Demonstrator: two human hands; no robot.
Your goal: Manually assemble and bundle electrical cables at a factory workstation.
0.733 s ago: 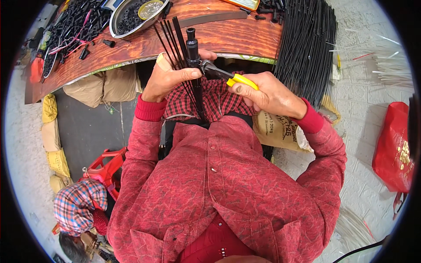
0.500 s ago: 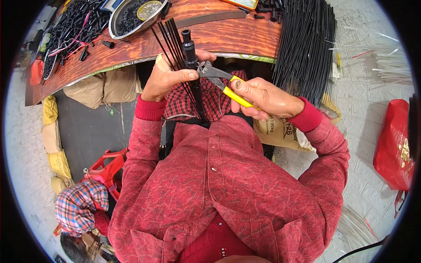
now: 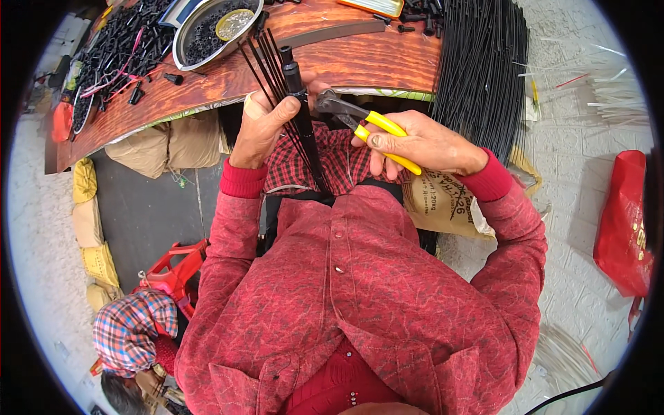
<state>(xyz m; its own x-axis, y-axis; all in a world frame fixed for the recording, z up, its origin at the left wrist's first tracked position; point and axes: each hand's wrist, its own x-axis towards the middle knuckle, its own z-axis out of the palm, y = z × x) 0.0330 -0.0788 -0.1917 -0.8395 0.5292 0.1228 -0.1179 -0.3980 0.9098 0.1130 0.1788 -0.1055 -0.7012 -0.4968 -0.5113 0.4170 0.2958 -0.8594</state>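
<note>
My left hand (image 3: pixel 257 131) is wrapped round an upright black tube (image 3: pixel 293 81) with a ringed, stepped top. Along the tube's left side, several thin black rods (image 3: pixel 264 61) fan upward from the same grip. My right hand (image 3: pixel 432 145) holds pliers (image 3: pixel 387 123) with yellow handles and a dark head, the handles spread apart. The head of the pliers lies just right of the tube, close to my left fingertips. Whether the jaws touch anything there cannot be made out. The tube's lower end comes down by my lap, over a red-and-black checked cloth (image 3: pixel 285 166).
Ahead is a reddish wooden table (image 3: pixel 360 62) holding a metal bowl (image 3: pixel 181 50) of small black parts and a heap of black fittings (image 3: pixel 128 52). Long black rods (image 3: pixel 481 76) hang at its right. A red bag (image 3: pixel 622 228) is at far right; another person (image 3: pixel 135 328) sits lower left.
The pliers' handles have opened wider, and their head has shifted slightly up from beside my left thumb. My left hand still grips the tube and rods.
</note>
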